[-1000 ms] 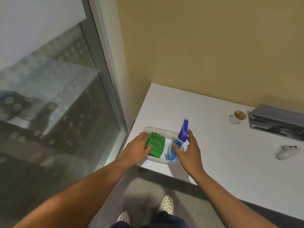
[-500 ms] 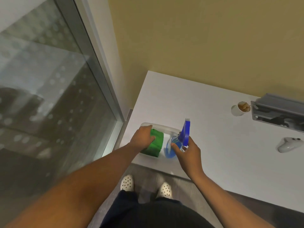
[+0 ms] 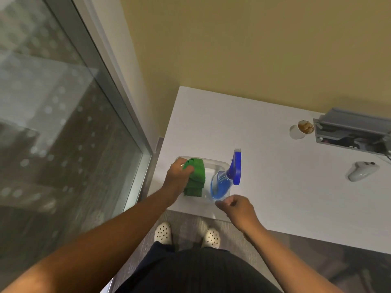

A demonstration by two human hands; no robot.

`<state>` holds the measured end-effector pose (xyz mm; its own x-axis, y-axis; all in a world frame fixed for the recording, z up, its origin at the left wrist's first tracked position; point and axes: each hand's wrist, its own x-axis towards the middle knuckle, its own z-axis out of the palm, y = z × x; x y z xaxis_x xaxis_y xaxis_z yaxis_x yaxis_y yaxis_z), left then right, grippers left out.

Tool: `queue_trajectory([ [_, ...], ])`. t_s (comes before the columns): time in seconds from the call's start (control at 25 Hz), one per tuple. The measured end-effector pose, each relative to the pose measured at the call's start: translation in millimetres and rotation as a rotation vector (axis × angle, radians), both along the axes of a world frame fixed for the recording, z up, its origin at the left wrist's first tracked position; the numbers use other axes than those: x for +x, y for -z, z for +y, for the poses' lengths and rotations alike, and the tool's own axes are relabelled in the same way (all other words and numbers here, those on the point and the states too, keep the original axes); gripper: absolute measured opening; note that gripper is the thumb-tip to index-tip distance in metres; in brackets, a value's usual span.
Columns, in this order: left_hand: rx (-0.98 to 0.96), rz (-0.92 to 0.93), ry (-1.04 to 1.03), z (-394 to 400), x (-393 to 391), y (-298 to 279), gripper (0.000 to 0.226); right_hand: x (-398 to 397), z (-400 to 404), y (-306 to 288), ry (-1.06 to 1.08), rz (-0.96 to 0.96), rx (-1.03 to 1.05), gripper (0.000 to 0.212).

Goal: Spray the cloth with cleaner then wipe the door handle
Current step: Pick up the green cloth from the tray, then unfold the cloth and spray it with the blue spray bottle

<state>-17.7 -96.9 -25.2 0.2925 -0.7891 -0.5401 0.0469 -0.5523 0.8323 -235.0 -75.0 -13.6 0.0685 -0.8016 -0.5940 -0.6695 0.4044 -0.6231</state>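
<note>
Near the centre of the frame a clear, thin-walled plastic tray (image 3: 213,161) with rounded corners sits at the near left corner of a smooth white table (image 3: 264,149). Inside it, on the left, lies a folded green cloth (image 3: 197,178) with a soft, napped weave, its layers stepped at the lower end. The left hand (image 3: 177,176) is closed over the cloth's upper left edge, fingers curled around the fabric. Just right of the cloth, in the same tray, lies a spray bottle (image 3: 222,183): a see-through rounded body holding blue liquid, topped by a glossy, angular blue trigger head (image 3: 236,168) that points toward the top of the frame.

The right hand (image 3: 237,209) hovers just below the bottle's base at the tray's near rim, fingers loosely curled in with nothing between them; whether a fingertip touches the tray cannot be told.

At the right of the frame stand a small white paper cup (image 3: 300,130) with brown residue, a grey metal cable box (image 3: 351,132) set into the table, and a pale, curved plastic controller (image 3: 361,170). The left of the frame is filled by a glass panel (image 3: 53,134) dotted with frosted spots, framed in brushed metal. No door handle is in view. Below, perforated white clogs (image 3: 163,232) rest on grey carpet.
</note>
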Motion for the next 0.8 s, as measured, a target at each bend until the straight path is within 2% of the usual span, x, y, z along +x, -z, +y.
queue_trajectory([
  [0.08,-0.044,0.057,-0.026,12,2,-13,0.015,12,7,-3,-0.007,-0.151,0.103,0.019],
  [0.12,-0.065,0.032,-0.02,17,1,-20,0.012,22,8,-6,0.038,-0.27,0.158,0.024],
  [0.2,-0.185,-0.14,0.067,33,-1,-28,0.008,44,11,-9,0.191,-0.566,0.284,0.036],
  [0.28,-0.375,-0.331,0.225,50,-5,-28,0.017,63,11,-13,0.338,-0.798,0.385,0.044],
  [0.44,-0.6,-0.705,0.56,67,-5,-13,0.033,77,-3,-19,0.513,-0.965,0.429,0.061],
  [0.52,-0.659,-0.796,0.699,68,2,-10,0.038,77,-9,-17,0.522,-0.985,0.44,0.057],
  [0.56,-0.665,-0.782,0.718,69,8,-9,0.039,76,-11,-13,0.509,-0.95,0.431,0.049],
  [0.68,-0.583,-0.64,0.471,67,21,-7,0.034,70,-15,-8,0.426,-0.876,0.414,0.027],
  [0.8,-0.49,-0.679,0.061,60,25,6,0.025,71,-13,-4,0.396,-0.906,0.387,0.033],
])
